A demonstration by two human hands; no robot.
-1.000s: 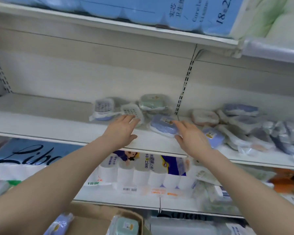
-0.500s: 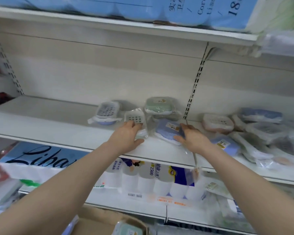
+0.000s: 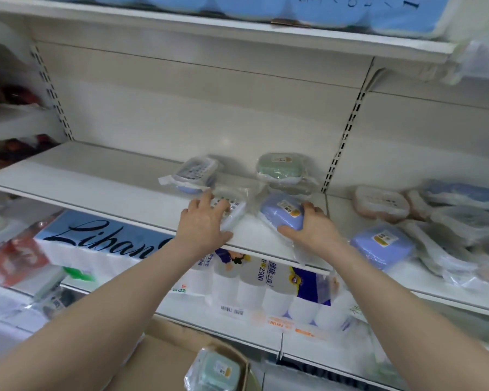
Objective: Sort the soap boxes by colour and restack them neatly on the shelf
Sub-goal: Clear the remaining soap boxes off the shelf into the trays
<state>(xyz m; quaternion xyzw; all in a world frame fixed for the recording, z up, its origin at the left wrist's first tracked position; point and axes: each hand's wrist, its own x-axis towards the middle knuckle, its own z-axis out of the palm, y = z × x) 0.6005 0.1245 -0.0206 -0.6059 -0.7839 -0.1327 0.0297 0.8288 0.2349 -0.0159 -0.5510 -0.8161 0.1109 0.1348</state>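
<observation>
Several bagged soap boxes lie on the white shelf (image 3: 102,182). My right hand (image 3: 311,227) grips a purple soap box (image 3: 280,211) near the shelf's front edge, thumb at its near side and fingers over its right end. My left hand (image 3: 203,224) rests on a white soap box (image 3: 233,206) with a perforated lid, its fingers spread over the box. Behind them sit a purple-based box with a grid lid (image 3: 194,174) and a green soap box (image 3: 280,167). A second purple box (image 3: 381,245) lies to the right.
A loose heap of bagged pink, blue and clear boxes (image 3: 449,218) fills the right shelf section. Tissue roll packs (image 3: 266,286) sit on the shelf below. A cardboard carton (image 3: 164,359) at the bottom holds a green soap box (image 3: 218,371). Blue packs line the top shelf.
Both hands have reached further onto the shelf. My right hand has closed round the purple box, and my left hand has settled on the white box. The view has shifted left.
</observation>
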